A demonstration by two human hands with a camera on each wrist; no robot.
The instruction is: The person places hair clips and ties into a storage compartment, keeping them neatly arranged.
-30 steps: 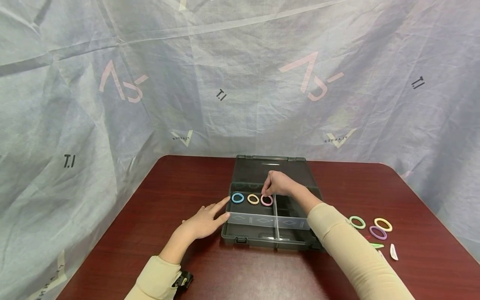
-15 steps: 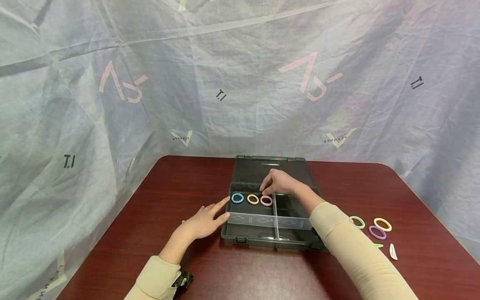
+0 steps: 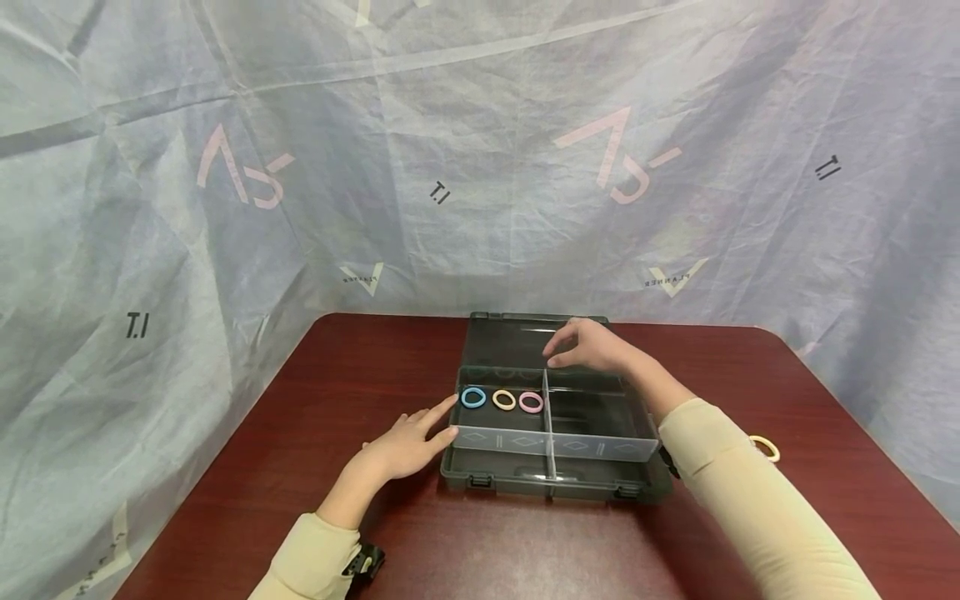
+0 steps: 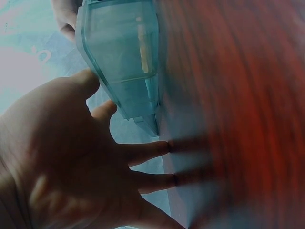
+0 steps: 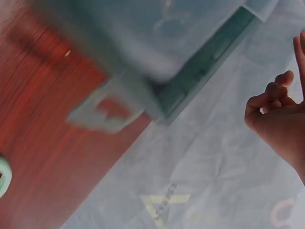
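Observation:
A dark translucent divider box [image 3: 517,489] lies with its lid [image 3: 510,340] folded back. In its back left compartment a blue hair tie [image 3: 473,407], a pale yellow hair tie [image 3: 504,408] and a pink hair tie [image 3: 531,411] sit in a row. My left hand [image 3: 401,446] rests against the box's left side, thumb and index finger touching it, the other fingers spread in the left wrist view. Above the box's back edge, beside the middle divider, hovers my right hand [image 3: 588,346]. Its fingers are loosely bent and hold nothing.
Another yellow hair tie [image 3: 761,438] lies on the dark red table [image 3: 360,358], partly behind my right sleeve [image 3: 757,492]. The right wrist view catches a green hair tie [image 5: 8,174] at its left edge. A grey printed sheet [image 3: 480,167] hangs behind the table.
My right hand has let go of the pink hair tie and risen up and to the right. The right sleeve now covers most of the items on the right. My left hand stays put.

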